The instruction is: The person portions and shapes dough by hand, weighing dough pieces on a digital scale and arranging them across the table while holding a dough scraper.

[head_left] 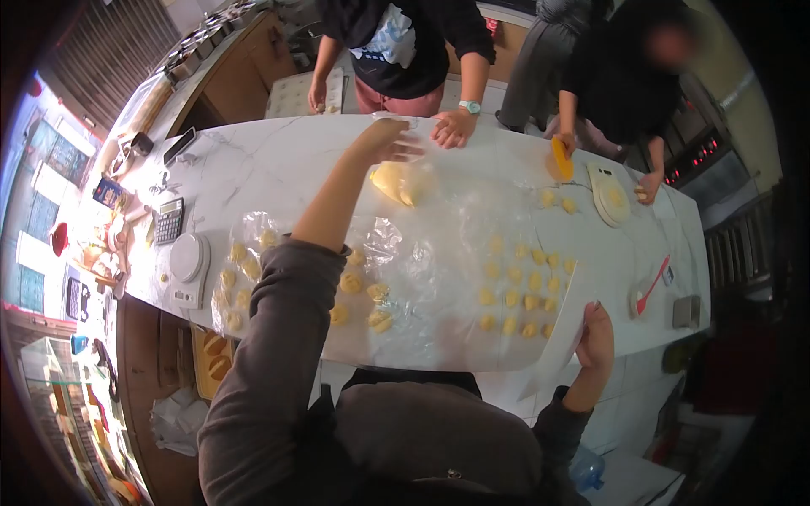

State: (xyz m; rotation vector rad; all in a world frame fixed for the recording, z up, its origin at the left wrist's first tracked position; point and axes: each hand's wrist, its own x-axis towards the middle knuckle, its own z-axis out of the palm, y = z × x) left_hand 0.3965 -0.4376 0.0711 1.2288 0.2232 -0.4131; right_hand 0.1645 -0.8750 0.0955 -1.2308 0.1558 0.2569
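My left hand (390, 143) reaches across to the far side of the table with its fingers stretched out. It is just above a clear plastic bag of yellow filling or dough (396, 182), and I cannot tell whether it touches the bag. At the right, my right hand (596, 336) is closed on the edge of a pale thin sheet (561, 325). Beside that sheet, several small yellow dough pieces (531, 302) lie in rows under a clear film. More dough lumps (350, 282) under crinkled plastic wrap (384, 240) lie near my left forearm, which partly hides them.
A white scale (187, 260) and a calculator (170, 221) stand at the left. Toward the right are another scale (609, 198), a red spatula (654, 285) and a metal block (686, 312). Across the table, a co-worker's hand (454, 128) rests near my left hand; another person holds a yellow scraper (560, 158).
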